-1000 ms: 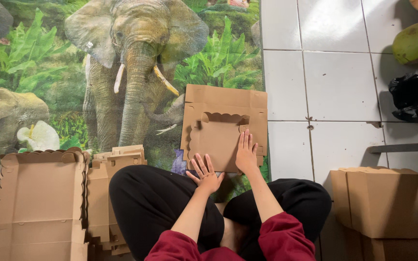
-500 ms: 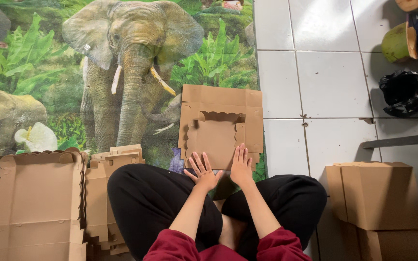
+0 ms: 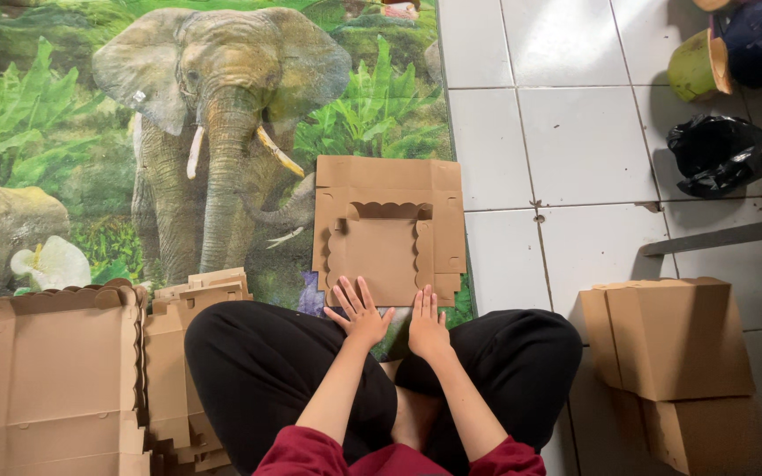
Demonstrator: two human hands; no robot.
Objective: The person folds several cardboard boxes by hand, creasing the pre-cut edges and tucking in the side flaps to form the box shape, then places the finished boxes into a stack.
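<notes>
Two open hands rest at the near edge of a flat cardboard box blank on an elephant-print mat

The left hand lies palm down with fingers spread, and the right hand lies flat beside it with fingers together; neither pinches anything, and both seem to touch the near edge of the box blank (the contact itself is hard to make out). The blank lies unfolded on the mat, just ahead of the person's crossed legs in black trousers, its scalloped flaps turned inward. A stack of flat blanks sits to the left, folded boxes stand to the right on the white tiled floor, and a black bag lies farther off
</notes>
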